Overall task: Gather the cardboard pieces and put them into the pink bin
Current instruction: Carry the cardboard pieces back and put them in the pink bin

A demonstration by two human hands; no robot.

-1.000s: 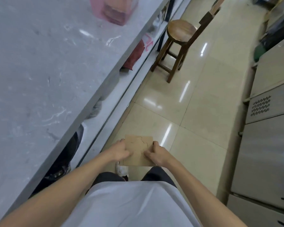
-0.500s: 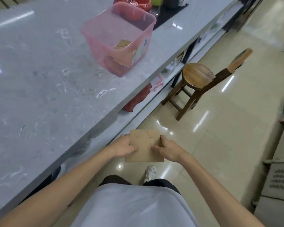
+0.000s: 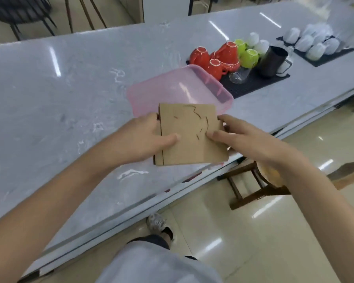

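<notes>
The cardboard [image 3: 189,135] is gripped at its edges by the left hand [image 3: 139,137] and right hand [image 3: 243,137], hiding the pink bin's [image 3: 178,88] near wall; cups [image 3: 219,56] stand beyond on the table [image 3: 49,99].

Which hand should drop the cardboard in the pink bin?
Probably the left hand: its thumb lies across the cardboard, holding it firmly. The right hand only touches the edge with its fingertips. Both are near the bin.
</notes>
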